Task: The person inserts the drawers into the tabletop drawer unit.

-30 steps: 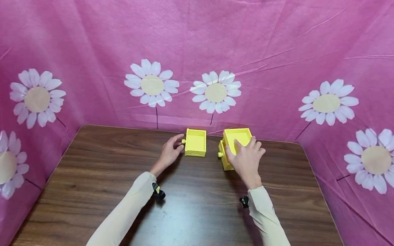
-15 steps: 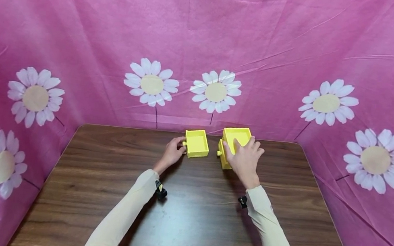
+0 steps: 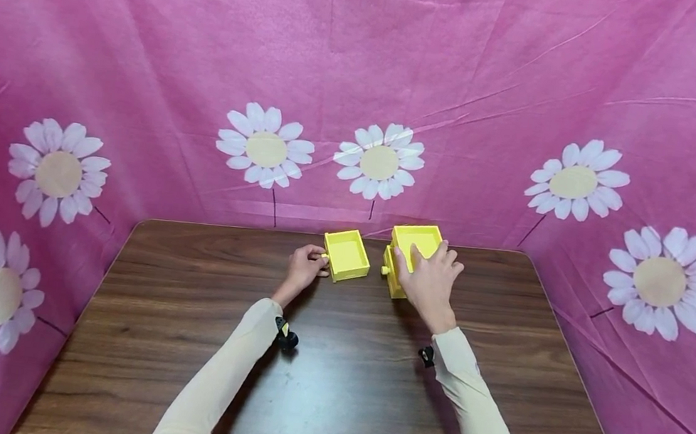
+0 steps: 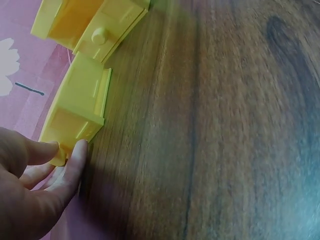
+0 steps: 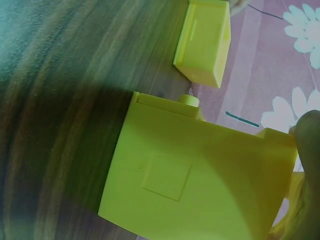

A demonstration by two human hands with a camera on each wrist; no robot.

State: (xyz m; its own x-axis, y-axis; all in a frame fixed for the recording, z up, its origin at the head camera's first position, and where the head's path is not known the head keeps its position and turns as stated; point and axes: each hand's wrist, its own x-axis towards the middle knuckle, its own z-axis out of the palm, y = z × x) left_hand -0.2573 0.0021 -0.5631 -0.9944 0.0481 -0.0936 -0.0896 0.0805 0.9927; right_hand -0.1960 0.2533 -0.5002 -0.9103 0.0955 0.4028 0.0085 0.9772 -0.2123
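A small yellow drawer [image 3: 346, 255], shaped like a shallow open box, lies on the table near its back edge. My left hand [image 3: 305, 267] pinches its round knob [image 4: 60, 156] between thumb and fingers, on the drawer's left side. To the right stands a yellow mini cabinet [image 3: 415, 237] with an open tray-like top. My right hand [image 3: 434, 280] grips this cabinet from above, fingers over its right wall and thumb over the top. A second knob [image 4: 100, 36] sticks out of the cabinet's left face. In the head view, the right hand covers part of the cabinet.
The brown wood-grain table [image 3: 328, 387] reaches towards me. Behind it and at both sides hangs a pink cloth [image 3: 366, 54] printed with white daisies, close to the table's back edge. A narrow gap separates drawer and cabinet.
The left hand has moved slightly right and closed on the knob. The drawer has turned a little and shifted slightly right, towards the cabinet. The right hand and cabinet have hardly moved.
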